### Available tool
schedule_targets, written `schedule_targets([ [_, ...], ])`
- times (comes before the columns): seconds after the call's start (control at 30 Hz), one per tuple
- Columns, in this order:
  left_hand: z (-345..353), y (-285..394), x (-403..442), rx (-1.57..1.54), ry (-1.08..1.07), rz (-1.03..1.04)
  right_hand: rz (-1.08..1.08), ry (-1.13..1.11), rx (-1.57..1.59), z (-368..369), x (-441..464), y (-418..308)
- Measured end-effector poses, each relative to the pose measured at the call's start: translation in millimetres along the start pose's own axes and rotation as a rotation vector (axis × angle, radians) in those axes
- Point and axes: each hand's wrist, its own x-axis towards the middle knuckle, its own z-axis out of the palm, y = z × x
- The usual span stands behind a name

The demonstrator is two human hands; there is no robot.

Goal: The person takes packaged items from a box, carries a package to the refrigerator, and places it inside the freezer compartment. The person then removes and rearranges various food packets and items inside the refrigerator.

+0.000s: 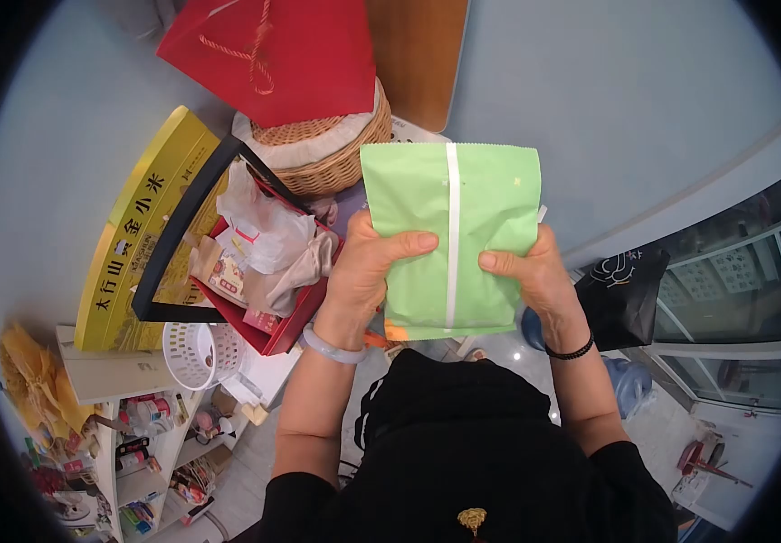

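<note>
A light green packet (490, 222) with a white stripe down its middle and an orange lower corner is held upright in front of my body. My left hand (368, 262) grips its left edge, thumb on the face towards me. On the right edge my right hand (540, 276) holds it the same way, thumb across the front. The fingers behind the packet are hidden. Left of my left hand stands a red box (295, 330) filled with plastic bags and small packages.
A red gift bag (273, 54) leans over a wicker basket (318, 149) at the top. Beside the red box are a yellow carton (128, 244) and a white perforated basket (196, 355). Shelves (128, 452) stand lower left; a black bag (626, 299) is at the right.
</note>
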Motion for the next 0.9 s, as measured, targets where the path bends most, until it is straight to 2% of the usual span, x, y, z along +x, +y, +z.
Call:
schedule_targets([
  [0.27,0.2,-9.4,-8.7,0.071,0.106,0.042,-0.024,0.03,-0.114,9.0,-3.5,-0.3],
  [0.5,1.8,-2.6,-20.7,0.156,0.121,0.024,-0.042,0.069,-0.134,19.5,-6.4,3.1],
  [0.67,-4.8,-7.5,-26.1,0.142,0.128,0.103,-0.032,0.03,-0.159,24.3,-7.6,6.5],
  [0.8,-14.7,-1.8,-34.3,0.142,0.107,0.066,-0.062,-0.001,-0.18,31.1,-7.5,5.2],
  [0.87,-20.3,1.8,-36.5,0.2,0.186,0.206,-0.062,-0.009,-0.217,34.7,-8.2,3.0],
  [0.9,-22.9,5.5,-38.7,0.202,0.188,0.207,-0.064,-0.009,-0.255,35.8,-8.7,2.4],
])
